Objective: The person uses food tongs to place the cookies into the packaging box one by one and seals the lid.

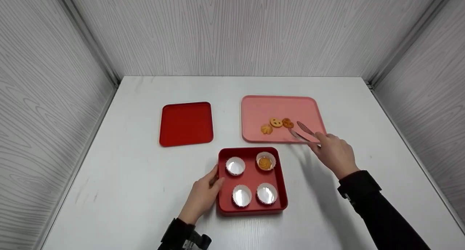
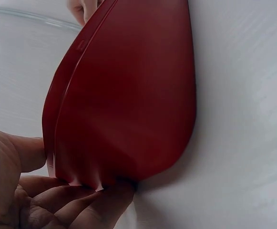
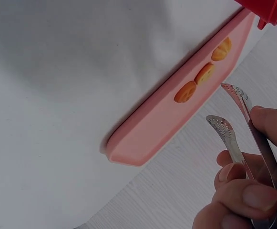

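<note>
A red square box [image 1: 250, 179] holds several white paper cups, and in its far right cup [image 1: 268, 154] lies a swirled cookie [image 1: 265, 164]. My left hand [image 1: 203, 195] grips the box's left side, thumb at the rim and fingers against the outer wall [image 2: 128, 86]. Metal tongs [image 1: 307, 129] are in my right hand [image 1: 336, 153], their tips spread with nothing between them. Those tips hover over the pink tray [image 1: 254, 108], close to a pretzel-shaped cookie [image 1: 288, 123]. Beside it lie a round cookie with holes [image 1: 276, 123] and a ridged cookie [image 1: 266, 129].
A flat red square tray or lid [image 1: 186, 124] lies at the left on the white table [image 1: 120, 170]. Grey wood-grain panels [image 1: 232, 35] enclose the back and both sides. The box stands just in front of the pink tray.
</note>
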Demonstrator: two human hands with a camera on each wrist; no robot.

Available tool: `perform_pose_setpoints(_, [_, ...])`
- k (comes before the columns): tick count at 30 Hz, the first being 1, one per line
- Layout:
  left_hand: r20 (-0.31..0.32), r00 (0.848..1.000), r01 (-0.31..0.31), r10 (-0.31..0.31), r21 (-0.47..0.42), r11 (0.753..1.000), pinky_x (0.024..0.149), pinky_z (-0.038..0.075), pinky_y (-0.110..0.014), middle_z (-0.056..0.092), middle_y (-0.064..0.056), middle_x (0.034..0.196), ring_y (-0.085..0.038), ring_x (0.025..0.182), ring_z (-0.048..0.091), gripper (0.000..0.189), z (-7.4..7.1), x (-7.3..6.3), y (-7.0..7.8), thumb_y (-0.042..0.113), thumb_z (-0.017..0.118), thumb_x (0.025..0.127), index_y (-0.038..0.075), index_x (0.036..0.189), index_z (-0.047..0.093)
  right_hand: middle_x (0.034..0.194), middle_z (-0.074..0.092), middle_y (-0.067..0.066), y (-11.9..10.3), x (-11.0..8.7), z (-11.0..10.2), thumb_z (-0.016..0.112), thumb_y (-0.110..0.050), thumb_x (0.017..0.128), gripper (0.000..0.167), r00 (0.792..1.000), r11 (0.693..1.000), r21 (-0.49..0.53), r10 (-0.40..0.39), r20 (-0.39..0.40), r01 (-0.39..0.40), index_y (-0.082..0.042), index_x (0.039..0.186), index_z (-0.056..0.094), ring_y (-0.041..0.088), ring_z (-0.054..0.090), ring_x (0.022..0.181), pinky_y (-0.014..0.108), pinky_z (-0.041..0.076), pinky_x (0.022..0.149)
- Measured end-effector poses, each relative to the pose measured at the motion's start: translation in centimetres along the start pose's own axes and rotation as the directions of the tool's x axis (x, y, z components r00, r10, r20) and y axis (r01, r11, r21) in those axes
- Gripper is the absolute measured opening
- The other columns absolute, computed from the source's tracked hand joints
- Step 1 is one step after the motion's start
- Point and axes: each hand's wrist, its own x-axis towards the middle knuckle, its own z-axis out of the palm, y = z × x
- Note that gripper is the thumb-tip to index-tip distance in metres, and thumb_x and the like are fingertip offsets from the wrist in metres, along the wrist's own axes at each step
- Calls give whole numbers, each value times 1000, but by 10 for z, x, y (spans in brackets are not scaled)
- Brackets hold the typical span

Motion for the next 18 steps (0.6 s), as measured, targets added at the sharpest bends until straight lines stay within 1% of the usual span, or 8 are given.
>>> perform_pose_setpoints(5, [-1, 1000, 2, -2, -8, 1000, 118, 36, -52, 50, -15, 153, -34, 145, 42, 60, 0, 0, 0, 29, 57, 106, 6, 158, 38, 69, 62, 18, 5, 3, 4, 76, -23, 94, 24, 1000, 1000, 13, 17, 26, -17, -1, 98, 67, 39, 61, 56, 51, 49, 49])
perform_pose_setpoints(10, [-4, 1000, 7, -7, -8, 1000, 118, 36, -52, 50, -15, 153, -34, 145, 42, 60, 0, 0, -1, 30, 57, 106, 6, 158, 38, 72, 64, 18, 9, 8, 9, 76, -22, 93, 24, 997, 999, 28, 43, 65, -45, 0, 98, 68, 39, 62, 59, 51, 49, 51])
perform_pose_setpoints(18, [-12, 1000, 13, -13, -7, 1000, 118, 36, -52, 51, -14, 153, -33, 145, 42, 59, 1, 1, -1, 30, 58, 106, 8, 158, 39, 70, 65, 16, 11, 15, 16, 74, -24, 96, 25, 991, 995, 70, 69, 113, -77, -3, 86, 65, 35, 61, 57, 47, 46, 49])
